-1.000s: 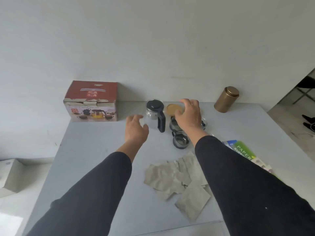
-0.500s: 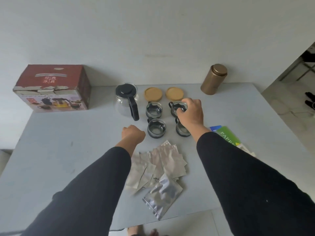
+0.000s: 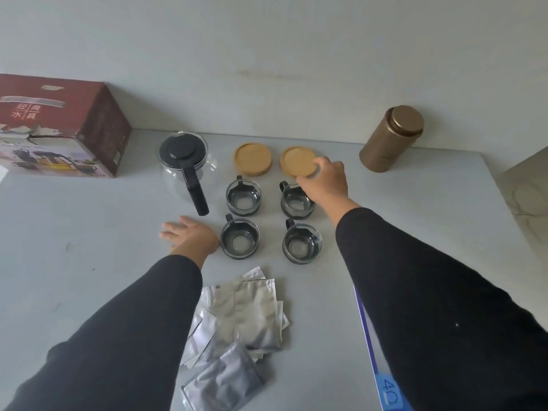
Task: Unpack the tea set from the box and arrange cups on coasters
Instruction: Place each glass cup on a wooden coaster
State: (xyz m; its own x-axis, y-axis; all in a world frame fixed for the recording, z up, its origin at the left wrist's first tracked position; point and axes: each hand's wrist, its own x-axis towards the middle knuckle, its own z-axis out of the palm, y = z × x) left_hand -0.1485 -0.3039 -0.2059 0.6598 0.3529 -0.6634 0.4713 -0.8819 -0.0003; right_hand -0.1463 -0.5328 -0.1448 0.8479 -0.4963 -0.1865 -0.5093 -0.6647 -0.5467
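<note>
A plain grey wall backs my pale grey bench (image 3: pixel 74 292), which fills the middle and lower frame. My right hand (image 3: pixel 324 180) reaches to the upper centre, fingers curled over the near edge of the right-hand round bamboo coaster (image 3: pixel 298 164); whether I am truly pinching it or only touching, I cannot tell. My left hand (image 3: pixel 189 235) lies flat and spread on the bench, centre-left.

To do this well, I judge I should grip the coaster by its rim, lift it clear of the cup just below, and set it down flat with room around it.

The four small glass cups with dark holders (image 3: pixel 243 197) stand empty in a square at centre, none on a coaster. The second bamboo coaster (image 3: pixel 253 158) lies bare. The glass teapot with a black lid and handle (image 3: pixel 185 164) looks empty. The red cardboard box (image 3: pixel 59 126) sits upper left, its inside hidden; the gold cylindrical tin (image 3: pixel 391 139), upper right, is capped.
</note>
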